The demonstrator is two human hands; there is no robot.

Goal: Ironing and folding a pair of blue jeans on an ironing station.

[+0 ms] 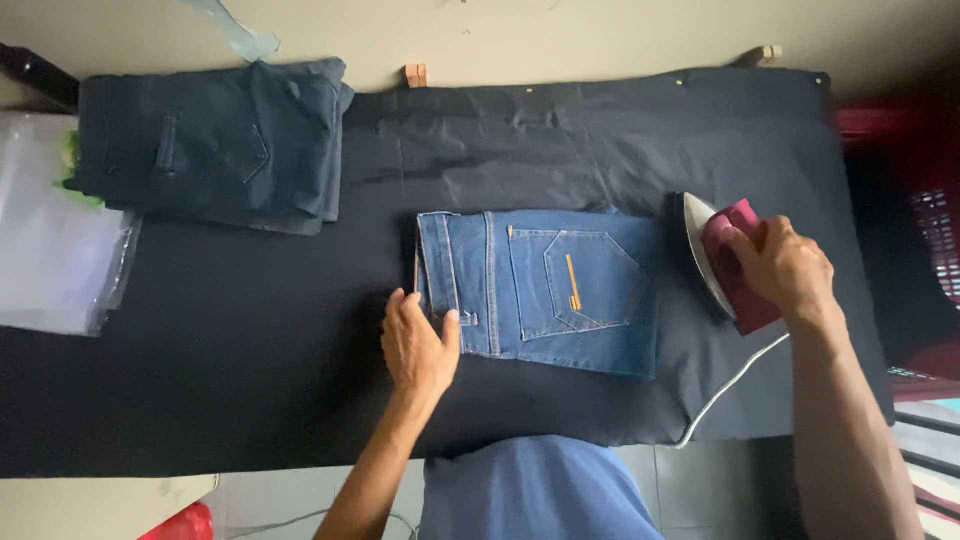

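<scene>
**On the dark ironing cloth: folded jeans pinned, iron tipped up beside them**

On the black ironing cloth (250, 380) that covers the table, a pair of folded blue jeans (540, 290) lies near the middle, back pocket up, waistband to the left. The left hand (418, 345) rests flat on the waistband corner, fingers loosely spread and pressing down, gripping nothing. The right hand (785, 270) is closed around the maroon handle of an electric iron (725, 265), which stands tilted on its edge just beside the right end of the jeans, its pale metal soleplate facing them; a white cord (730, 385) trails off the near edge.

To press well here, I judge the left hand should keep the fold taut and stay clear of the soleplate, while the iron comes down flat and travels along the seams, not across the thick pocket stitching.

The denim looks stiff and mid-weight, with orange stitching on the pocket. A stack of darker folded jeans (215, 145) sits at the far left corner, well apart, beside a clear plastic bag (50, 240). The cloth is matte and faintly creased.
</scene>
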